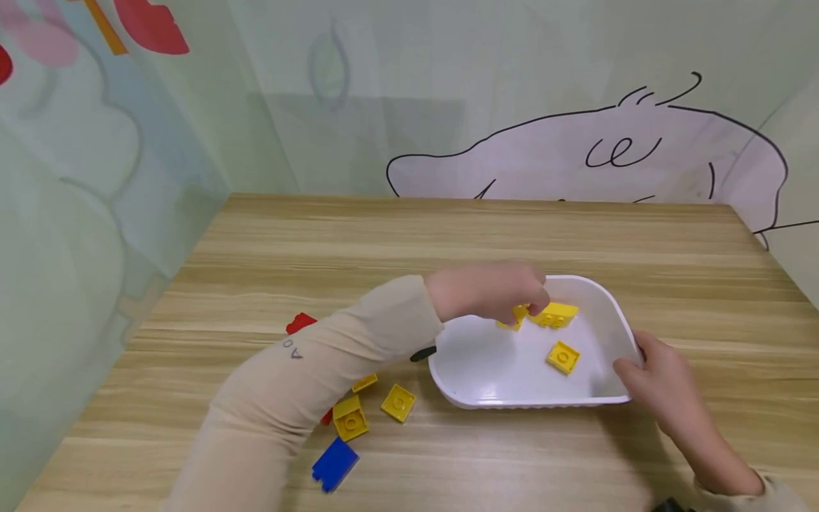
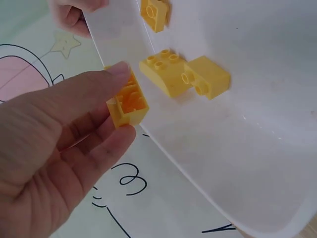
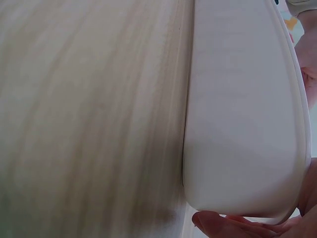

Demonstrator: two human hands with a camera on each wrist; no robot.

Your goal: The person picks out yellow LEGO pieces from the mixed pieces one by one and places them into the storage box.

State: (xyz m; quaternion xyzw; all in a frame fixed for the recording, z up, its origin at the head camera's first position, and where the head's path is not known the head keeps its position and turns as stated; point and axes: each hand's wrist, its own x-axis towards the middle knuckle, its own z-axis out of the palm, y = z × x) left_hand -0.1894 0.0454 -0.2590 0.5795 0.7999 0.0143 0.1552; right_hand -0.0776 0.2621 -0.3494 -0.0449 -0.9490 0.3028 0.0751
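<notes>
My left hand (image 1: 489, 290) reaches over the far side of a white plastic tray (image 1: 473, 363). In the left wrist view its thumb and fingers pinch a yellow toy brick (image 2: 130, 106), hollow side showing, above the tray's edge. Inside the tray lie a yellow brick with a curved side (image 2: 166, 75), a yellow brick (image 2: 210, 78) touching it, and a flat yellow square brick (image 1: 563, 357). My right hand (image 1: 665, 380) grips the tray's right end, thumb over the rim and fingers underneath in the right wrist view.
Left of the tray, loose bricks lie on the wooden table (image 1: 512, 462): several yellow ones, including a square one (image 1: 399, 403), a blue one (image 1: 335, 464) and a red one (image 1: 301, 323). My left sleeve (image 1: 307, 370) partly covers that group. A wall with drawings (image 1: 576, 156) stands behind the table.
</notes>
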